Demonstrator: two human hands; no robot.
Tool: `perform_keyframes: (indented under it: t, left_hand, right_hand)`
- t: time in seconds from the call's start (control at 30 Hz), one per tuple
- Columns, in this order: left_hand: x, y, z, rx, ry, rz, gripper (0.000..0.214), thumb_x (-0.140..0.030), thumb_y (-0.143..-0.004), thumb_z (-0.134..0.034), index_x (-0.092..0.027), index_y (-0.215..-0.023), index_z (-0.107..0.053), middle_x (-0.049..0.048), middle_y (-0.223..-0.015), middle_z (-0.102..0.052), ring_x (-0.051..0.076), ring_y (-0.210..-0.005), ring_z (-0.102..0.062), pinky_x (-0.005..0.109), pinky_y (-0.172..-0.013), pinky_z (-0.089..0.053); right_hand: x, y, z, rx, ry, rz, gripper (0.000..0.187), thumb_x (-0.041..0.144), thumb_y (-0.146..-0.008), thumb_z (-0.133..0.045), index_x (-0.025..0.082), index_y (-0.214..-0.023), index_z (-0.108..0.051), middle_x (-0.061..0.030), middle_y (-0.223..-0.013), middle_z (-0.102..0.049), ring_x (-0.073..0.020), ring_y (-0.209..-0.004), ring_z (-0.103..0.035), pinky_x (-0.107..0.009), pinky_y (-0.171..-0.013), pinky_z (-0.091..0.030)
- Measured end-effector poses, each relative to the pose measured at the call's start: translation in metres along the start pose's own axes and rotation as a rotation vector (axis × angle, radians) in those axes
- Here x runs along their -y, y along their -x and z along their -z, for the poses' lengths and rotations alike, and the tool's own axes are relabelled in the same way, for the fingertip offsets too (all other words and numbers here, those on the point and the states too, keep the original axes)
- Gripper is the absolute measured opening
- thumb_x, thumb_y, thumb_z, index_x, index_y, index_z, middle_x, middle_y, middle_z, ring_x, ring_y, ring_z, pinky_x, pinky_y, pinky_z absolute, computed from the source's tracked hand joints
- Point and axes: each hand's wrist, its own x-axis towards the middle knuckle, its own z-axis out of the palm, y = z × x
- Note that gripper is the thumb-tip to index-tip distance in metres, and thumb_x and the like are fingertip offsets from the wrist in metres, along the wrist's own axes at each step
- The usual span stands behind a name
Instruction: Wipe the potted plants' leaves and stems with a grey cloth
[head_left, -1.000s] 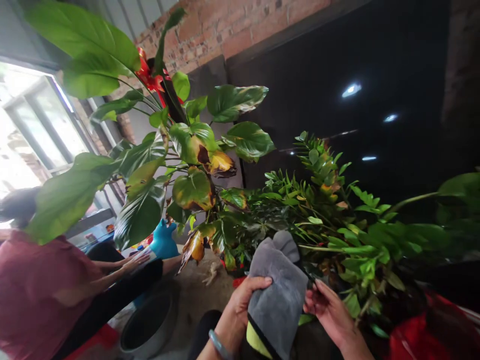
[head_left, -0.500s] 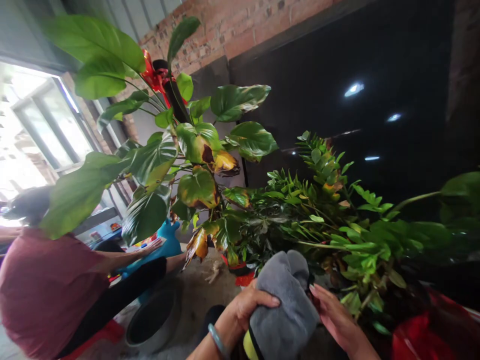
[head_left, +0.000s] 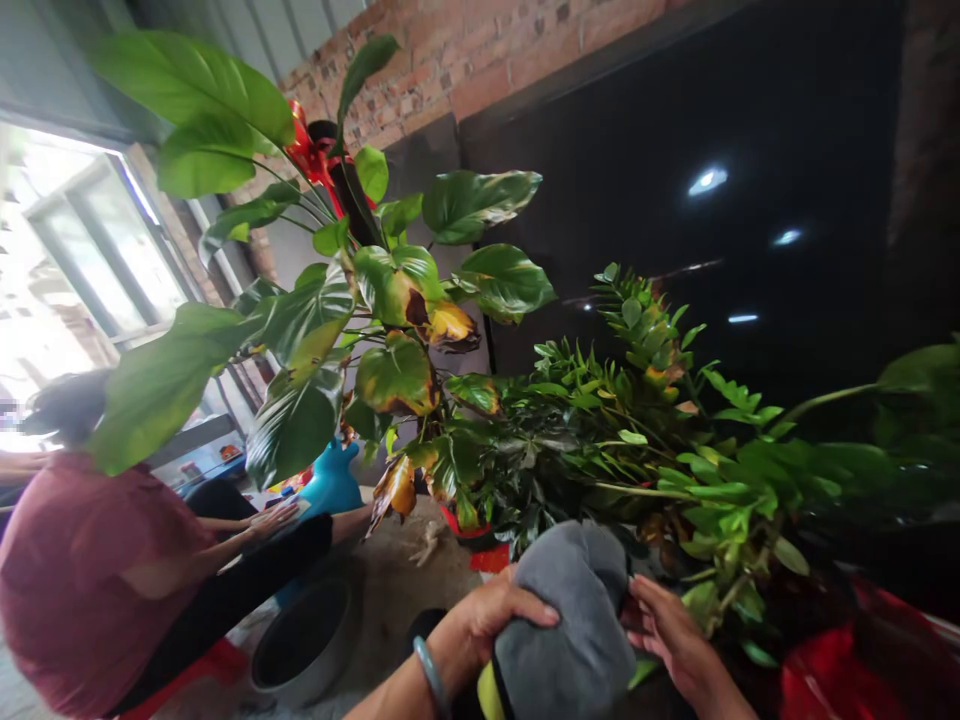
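The bottom of the soft grey cloth (head_left: 570, 615) is cut off by the edge of the view, and most fingers of the left hand (head_left: 499, 620) are hidden behind it. The left hand has a good hold of the cloth, with its thumb pressed on the front. The right hand (head_left: 671, 630) is at the cloth's right edge with its fingers bent, but I cannot tell if they pinch it. The cloth is up in the air, low in the middle, in front of the plants. It looks fluffy and bunched up, with a fold near the top, a thin black edge and a bit of yellow-green at the lower left. A smooth pale blue-green bracelet (head_left: 429, 675) is on the left wrist. Behind the hands are bushy green plants (head_left: 720, 490), and a tall big-leafed plant (head_left: 296, 425) with some brown and yellow leaves and a shiny red bow (head_left: 311, 155). Its leaves block part of a person in a pink shirt (head_left: 97, 580), who sits on the left near a bright blue toy animal (head_left: 332, 485) and a round grey tub (head_left: 330, 675). The shiny red thing (head_left: 840, 665) at the lower right is too dark to make out.
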Motion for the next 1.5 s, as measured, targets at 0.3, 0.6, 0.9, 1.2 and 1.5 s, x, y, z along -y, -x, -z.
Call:
perform_keyframes:
  t: [0.3, 0.6, 0.9, 1.2, 1.5]
  left_hand:
    - [-0.046, -0.007, 0.003, -0.172, 0.156, -0.202, 0.033, -0.016, -0.047, -0.074, -0.011, -0.079, -0.070, 0.0074, -0.071, -0.073, 0.024, -0.071, -0.068, 0.034, -0.075, -0.051]
    - [-0.044, 0.014, 0.009, -0.028, 0.110, -0.198, 0.040, -0.011, -0.043, -0.076, -0.010, -0.083, -0.071, 0.0076, -0.079, -0.074, 0.027, -0.081, -0.068, 0.034, -0.082, -0.050]
    - [-0.005, -0.010, 0.025, -0.097, 0.090, 0.021, 0.033, -0.007, -0.050, -0.070, -0.008, -0.083, -0.071, 0.0073, -0.068, -0.073, 0.024, -0.068, -0.068, 0.034, -0.075, -0.050]
    - [-0.065, 0.004, 0.019, -0.053, 0.229, -0.268, 0.028, -0.012, -0.050, -0.073, -0.010, -0.077, -0.070, 0.0066, -0.069, -0.073, 0.025, -0.073, -0.069, 0.034, -0.080, -0.051]
    - [-0.001, -0.002, 0.025, -0.082, 0.056, 0.024, 0.039, -0.005, -0.047, -0.070, -0.009, -0.086, -0.071, 0.0080, -0.074, -0.074, 0.025, -0.075, -0.069, 0.034, -0.075, -0.050]
  right_hand:
    - [0.012, 0.009, -0.017, 0.098, -0.090, 0.018, 0.043, 0.041, -0.034, -0.085, 0.013, -0.063, -0.069, -0.0093, -0.057, -0.069, -0.0189, -0.048, -0.063, -0.028, -0.046, -0.047]
    - [0.008, 0.006, -0.012, 0.056, -0.052, 0.014, 0.041, 0.044, -0.033, -0.085, 0.017, -0.059, -0.067, -0.0059, -0.056, -0.069, -0.0178, -0.048, -0.062, -0.026, -0.043, -0.046]
    - [0.004, 0.000, -0.013, 0.045, -0.046, 0.004, 0.037, 0.041, -0.038, -0.084, 0.018, -0.061, -0.066, -0.0037, -0.053, -0.068, -0.0170, -0.045, -0.061, -0.025, -0.040, -0.045]
    - [0.011, 0.003, -0.021, 0.051, -0.052, 0.039, 0.045, 0.045, -0.028, -0.086, 0.017, -0.058, -0.067, -0.0046, -0.055, -0.069, -0.0167, -0.047, -0.061, -0.026, -0.042, -0.048]
    - [0.008, 0.001, -0.017, 0.033, -0.012, -0.029, 0.038, 0.041, -0.032, -0.085, 0.018, -0.055, -0.065, -0.0034, -0.052, -0.068, -0.0153, -0.043, -0.059, -0.024, -0.038, -0.045]
